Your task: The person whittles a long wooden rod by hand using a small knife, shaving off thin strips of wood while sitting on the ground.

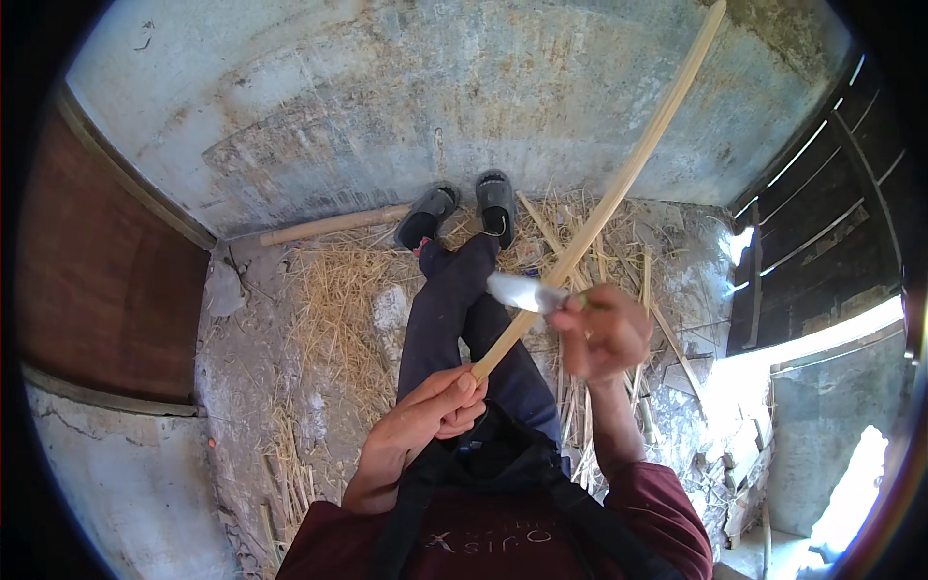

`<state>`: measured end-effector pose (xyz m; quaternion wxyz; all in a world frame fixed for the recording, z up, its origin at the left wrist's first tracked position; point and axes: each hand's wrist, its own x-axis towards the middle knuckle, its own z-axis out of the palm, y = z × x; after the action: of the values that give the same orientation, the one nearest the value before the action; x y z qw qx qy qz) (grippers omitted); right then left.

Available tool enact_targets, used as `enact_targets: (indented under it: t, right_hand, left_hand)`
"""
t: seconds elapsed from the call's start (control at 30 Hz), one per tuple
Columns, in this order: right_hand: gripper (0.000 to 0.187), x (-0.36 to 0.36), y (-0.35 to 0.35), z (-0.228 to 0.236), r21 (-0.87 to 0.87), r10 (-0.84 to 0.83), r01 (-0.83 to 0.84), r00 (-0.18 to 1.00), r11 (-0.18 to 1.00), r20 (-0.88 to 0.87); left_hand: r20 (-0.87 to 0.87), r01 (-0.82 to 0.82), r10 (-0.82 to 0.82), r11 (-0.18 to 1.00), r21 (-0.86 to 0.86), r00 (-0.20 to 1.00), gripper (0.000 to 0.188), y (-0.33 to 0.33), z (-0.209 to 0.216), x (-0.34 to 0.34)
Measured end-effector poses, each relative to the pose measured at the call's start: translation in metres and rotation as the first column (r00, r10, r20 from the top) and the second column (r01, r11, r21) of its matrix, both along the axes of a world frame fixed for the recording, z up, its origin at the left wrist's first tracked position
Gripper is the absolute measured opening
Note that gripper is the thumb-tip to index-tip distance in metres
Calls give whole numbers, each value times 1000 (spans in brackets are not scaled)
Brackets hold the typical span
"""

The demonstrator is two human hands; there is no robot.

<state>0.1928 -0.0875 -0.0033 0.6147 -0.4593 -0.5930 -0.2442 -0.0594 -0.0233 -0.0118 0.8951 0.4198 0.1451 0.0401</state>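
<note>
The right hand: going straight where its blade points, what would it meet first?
Probably the wooden stick: the right hand points its knife leftward across it in the picture, though depth between them is unclear.

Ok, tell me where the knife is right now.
In the head view, the knife is in the right hand, just right of centre, its blade in front of the long wooden strip.

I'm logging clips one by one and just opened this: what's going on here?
A person's left hand grips a long pale stick near its lower end; the stick slants away to the right. The right hand holds a knife, its blade crossing in front of the stick, though contact is hard to tell. Loose straw lies on the floor around the legs.
</note>
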Motion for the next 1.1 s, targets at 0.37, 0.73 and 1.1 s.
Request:
enact_targets:
  t: [0.37, 0.73, 1.1]
  right_hand:
    - [28, 129, 56, 7, 27, -137, 161, 910, 987, -391]
    - [14, 161, 40, -31, -285, -87, -260, 579, 923, -811]
    - [16, 20, 6, -34, -345, 155, -325, 886, 881, -438]
  left_hand:
    - [-160, -58, 47, 996, -61, 986, 37, -11, -28, -31]
    - [-178, -352, 547, 721, 596, 818, 29, 11, -72, -24]
    - [27, -481, 575, 656, 582, 818, 19, 21, -31, 26]
